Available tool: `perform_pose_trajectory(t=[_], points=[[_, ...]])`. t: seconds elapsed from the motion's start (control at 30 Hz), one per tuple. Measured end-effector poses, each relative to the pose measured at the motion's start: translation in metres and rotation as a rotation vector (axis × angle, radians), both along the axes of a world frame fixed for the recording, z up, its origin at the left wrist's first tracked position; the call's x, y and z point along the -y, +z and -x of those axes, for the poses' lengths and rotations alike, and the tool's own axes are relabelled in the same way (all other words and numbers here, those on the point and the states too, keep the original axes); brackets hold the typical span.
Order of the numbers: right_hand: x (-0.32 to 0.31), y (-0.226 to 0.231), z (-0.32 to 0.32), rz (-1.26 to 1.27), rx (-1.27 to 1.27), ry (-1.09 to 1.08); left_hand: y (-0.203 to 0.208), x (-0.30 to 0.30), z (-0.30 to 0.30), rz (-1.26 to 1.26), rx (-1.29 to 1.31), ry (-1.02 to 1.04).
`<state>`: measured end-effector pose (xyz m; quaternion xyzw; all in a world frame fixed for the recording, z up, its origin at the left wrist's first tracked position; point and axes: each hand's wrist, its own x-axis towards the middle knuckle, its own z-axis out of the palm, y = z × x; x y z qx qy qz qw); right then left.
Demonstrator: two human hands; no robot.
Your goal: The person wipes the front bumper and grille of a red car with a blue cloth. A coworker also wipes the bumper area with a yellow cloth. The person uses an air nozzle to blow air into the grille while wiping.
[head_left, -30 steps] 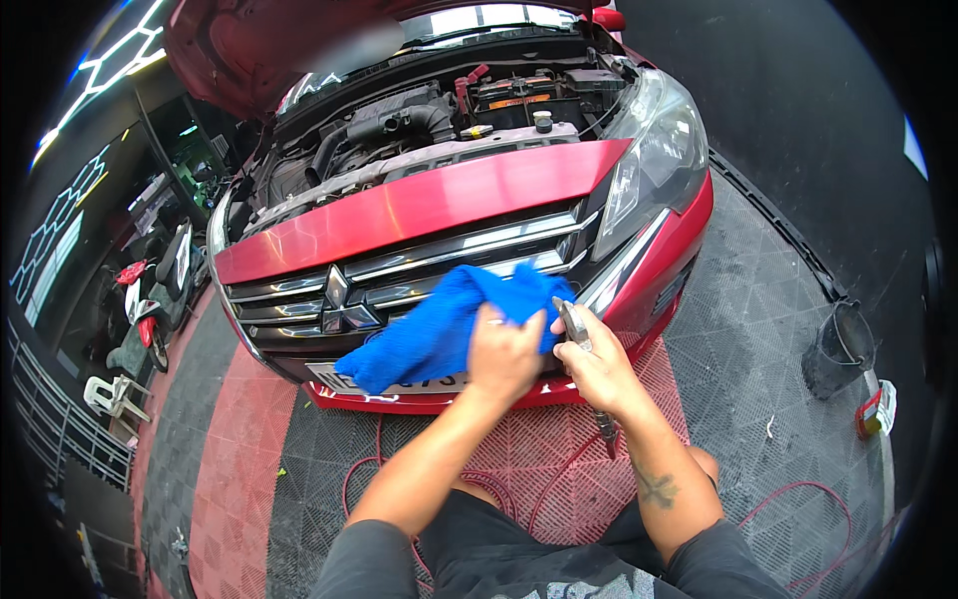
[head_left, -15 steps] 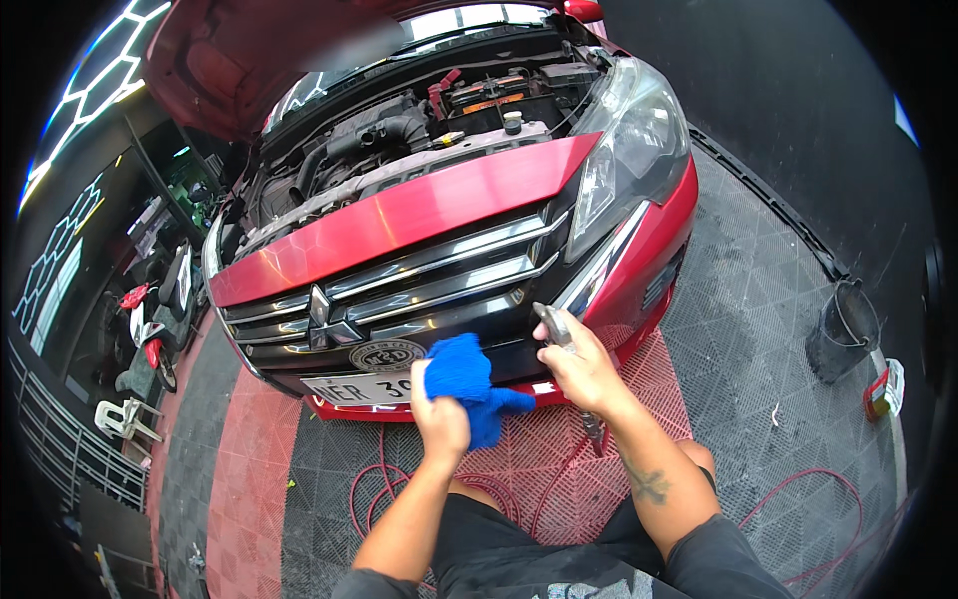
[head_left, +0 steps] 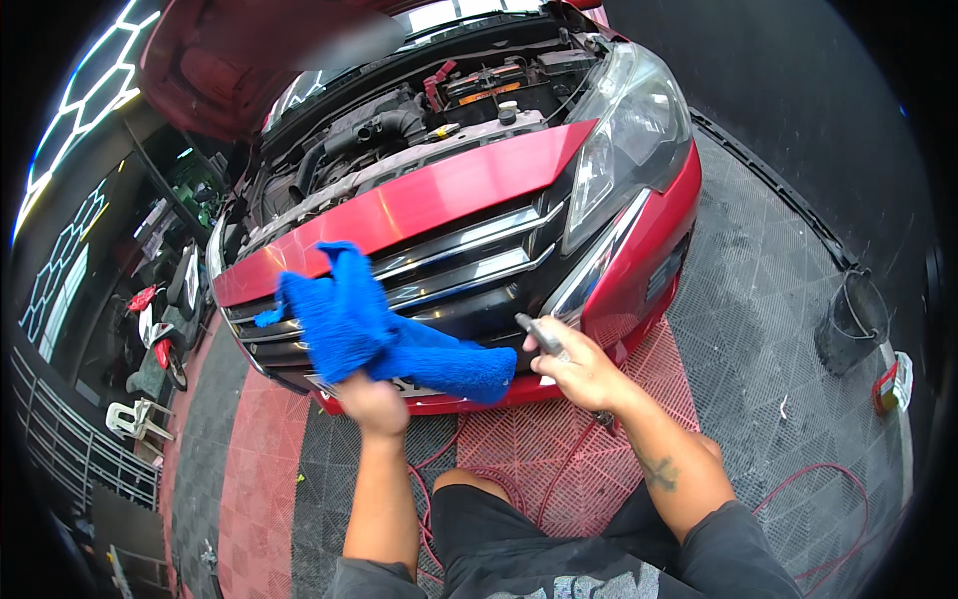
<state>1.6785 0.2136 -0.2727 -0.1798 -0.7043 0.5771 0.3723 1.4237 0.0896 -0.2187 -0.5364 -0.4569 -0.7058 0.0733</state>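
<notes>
My left hand (head_left: pixel 372 404), blurred by motion, grips a blue microfiber cloth (head_left: pixel 344 319). The cloth is spread and swinging in front of the car's grille (head_left: pixel 479 311), hiding the emblem and most of the number plate. In my right hand (head_left: pixel 574 371) is a grey air blow gun (head_left: pixel 540 335), its nozzle pointing up and left toward the grille's lower right. Its hose fitting hangs below my fist. The red car's front panel (head_left: pixel 429 205) runs above the grille, and a clear headlight (head_left: pixel 631 150) sits to the right.
The raised hood (head_left: pixel 215 75) stands over the uncovered engine bay (head_left: pixel 369 130). A thin red hose (head_left: pixel 860 499) loops across the grey and red floor tiles. At right are a black bucket (head_left: pixel 851 324) and a red-and-white container (head_left: pixel 891 384); at left, a white chair (head_left: pixel 140 419) and a motorcycle (head_left: pixel 165 334).
My left hand has moved left, and the bunched cloth has opened out across the grille. My right hand has shifted slightly left and down with the blow gun.
</notes>
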Motion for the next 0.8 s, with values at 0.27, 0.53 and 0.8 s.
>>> perform_pose_trajectory(t=[0.27, 0.53, 0.8], points=[[0.004, 0.008, -0.014, 0.031, -0.053, -0.082, -0.093, -0.095, -0.076, 0.342, -0.700, 0.407], [0.004, 0.024, 0.033, -0.145, 0.076, -0.155, -0.110, -0.097, -0.040, 0.276, -0.756, 0.222], [-0.001, 0.013, 0.045, -0.062, 0.157, -0.168, -0.208, 0.044, -0.083, 0.556, 0.424, -0.207]])
